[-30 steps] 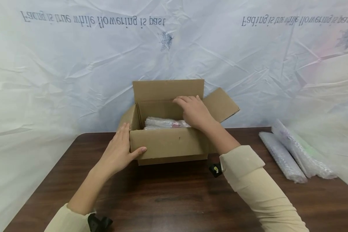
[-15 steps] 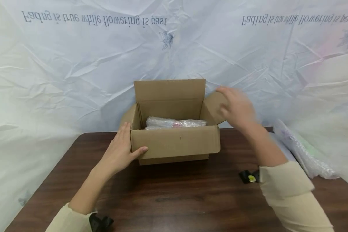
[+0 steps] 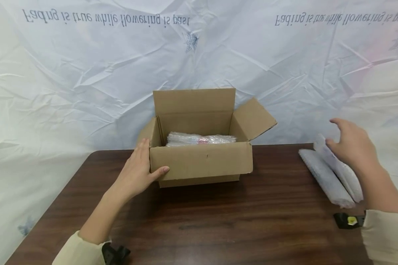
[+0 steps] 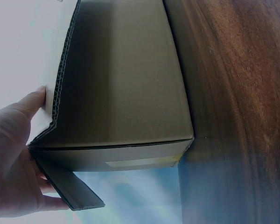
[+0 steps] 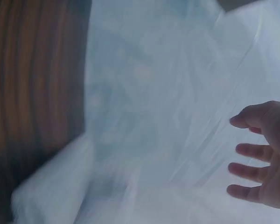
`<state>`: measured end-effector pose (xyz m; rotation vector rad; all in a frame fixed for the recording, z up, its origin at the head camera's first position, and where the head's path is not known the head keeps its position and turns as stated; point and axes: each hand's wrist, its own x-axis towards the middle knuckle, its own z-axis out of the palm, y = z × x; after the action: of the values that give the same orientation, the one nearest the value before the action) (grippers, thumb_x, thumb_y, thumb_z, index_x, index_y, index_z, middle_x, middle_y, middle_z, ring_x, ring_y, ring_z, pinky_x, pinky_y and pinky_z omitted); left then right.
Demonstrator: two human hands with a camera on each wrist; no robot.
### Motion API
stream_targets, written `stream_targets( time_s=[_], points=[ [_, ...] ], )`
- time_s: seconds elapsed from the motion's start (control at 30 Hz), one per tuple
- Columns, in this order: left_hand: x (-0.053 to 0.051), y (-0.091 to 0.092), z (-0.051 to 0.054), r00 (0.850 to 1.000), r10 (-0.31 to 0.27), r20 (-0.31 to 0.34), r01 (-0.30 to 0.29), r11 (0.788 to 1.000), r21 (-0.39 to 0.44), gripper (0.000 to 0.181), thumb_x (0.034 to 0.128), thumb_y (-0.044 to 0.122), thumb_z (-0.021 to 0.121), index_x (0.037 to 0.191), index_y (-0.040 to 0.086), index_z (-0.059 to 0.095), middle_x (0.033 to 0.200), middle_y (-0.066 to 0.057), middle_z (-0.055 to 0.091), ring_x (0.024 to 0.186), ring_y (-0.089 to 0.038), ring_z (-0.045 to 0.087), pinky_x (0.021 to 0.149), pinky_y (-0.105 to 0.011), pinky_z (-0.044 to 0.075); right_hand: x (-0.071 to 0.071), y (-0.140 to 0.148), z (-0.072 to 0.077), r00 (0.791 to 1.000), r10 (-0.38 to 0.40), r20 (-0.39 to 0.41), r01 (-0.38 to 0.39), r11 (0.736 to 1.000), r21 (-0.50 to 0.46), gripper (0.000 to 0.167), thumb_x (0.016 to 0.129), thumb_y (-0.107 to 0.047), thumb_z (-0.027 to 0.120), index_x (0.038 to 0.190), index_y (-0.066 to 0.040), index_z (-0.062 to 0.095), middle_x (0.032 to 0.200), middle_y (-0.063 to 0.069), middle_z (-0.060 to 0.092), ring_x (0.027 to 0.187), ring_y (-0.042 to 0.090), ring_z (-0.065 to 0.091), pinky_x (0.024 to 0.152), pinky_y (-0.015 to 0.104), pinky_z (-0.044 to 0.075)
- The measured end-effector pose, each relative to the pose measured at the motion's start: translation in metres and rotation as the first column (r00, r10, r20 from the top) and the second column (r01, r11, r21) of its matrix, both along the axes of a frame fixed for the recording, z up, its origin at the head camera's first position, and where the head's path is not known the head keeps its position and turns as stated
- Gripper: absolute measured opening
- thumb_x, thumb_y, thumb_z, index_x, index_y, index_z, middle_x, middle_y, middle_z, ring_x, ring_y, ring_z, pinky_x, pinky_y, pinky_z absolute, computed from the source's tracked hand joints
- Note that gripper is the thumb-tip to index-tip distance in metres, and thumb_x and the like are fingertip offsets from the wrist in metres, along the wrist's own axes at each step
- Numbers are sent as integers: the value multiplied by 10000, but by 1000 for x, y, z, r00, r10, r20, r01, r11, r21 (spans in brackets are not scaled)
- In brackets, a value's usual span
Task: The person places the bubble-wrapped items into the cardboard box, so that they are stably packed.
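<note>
An open cardboard box (image 3: 202, 160) stands on the table with its flaps spread. My left hand (image 3: 134, 171) grips its front left corner, thumb on the front flap and fingers along the left side. In the left wrist view, the thumb (image 4: 33, 100) and fingers lie around the flaps at that corner. Inside the box are bubble-wrapped packages (image 3: 182, 139) with a reddish patch, partly hidden by the front flap. My right hand (image 3: 355, 147), fingers spread and holding nothing, is over the bubble-wrapped rolls (image 3: 326, 178) at the right, partly covering one.
The dark wooden table (image 3: 219, 221) ends at a white printed curtain (image 3: 119, 73) behind the box. A side flap (image 3: 255, 117) sticks out to the right of the box. Black straps with mounts (image 3: 348, 221) sit at both wrists.
My right hand has moved from above the box, past the right flap, to the wrapped rolls at the right. My left hand keeps its place on the box corner.
</note>
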<state>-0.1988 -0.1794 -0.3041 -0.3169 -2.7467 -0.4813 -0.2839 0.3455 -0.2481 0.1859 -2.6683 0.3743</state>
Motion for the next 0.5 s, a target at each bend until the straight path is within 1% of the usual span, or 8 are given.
stream_targets(
  time_s=[0.07,0.13,0.27,0.4,0.5],
  points=[
    [1,0,2,1000,-1,4,1,1000,0,1026,861,592,506,1437,-90,3,1483,-294,65,1363,-406,69,1051,-572,164,-5,18,-5,997,-37,74,37,999,8,670,866,-137,547,1412,64,215,1278,405,302,1036,599,320,710,670,329],
    [1,0,3,1000,-1,9,1,1000,3,1025,861,590,508,1438,-88,1,1483,-293,63,1364,-404,66,1051,-572,164,-9,33,-12,989,-70,132,68,998,17,712,859,-169,565,1401,98,189,1228,425,307,972,602,356,662,641,357],
    [2,0,6,1000,-3,22,3,1000,7,1023,861,582,516,1439,-87,2,1484,-291,62,1365,-402,65,1052,-570,165,-16,57,-31,966,-102,239,99,995,26,797,855,-255,589,1378,152,146,1176,457,299,921,611,391,633,605,392],
    [2,0,7,1000,-6,25,5,1000,4,1022,860,579,521,1437,-92,9,1482,-293,69,1363,-407,73,1052,-568,166,-20,68,-53,945,-118,306,117,993,19,817,844,-306,592,1352,174,169,1193,468,297,964,615,380,663,609,406],
    [2,0,8,1000,-10,26,10,1000,1,1020,861,580,520,1436,-95,16,1481,-295,75,1361,-409,79,1053,-566,168,-22,69,-62,934,-142,327,144,989,17,792,838,-309,583,1344,166,203,1205,457,309,981,614,375,664,609,408]
  ],
)
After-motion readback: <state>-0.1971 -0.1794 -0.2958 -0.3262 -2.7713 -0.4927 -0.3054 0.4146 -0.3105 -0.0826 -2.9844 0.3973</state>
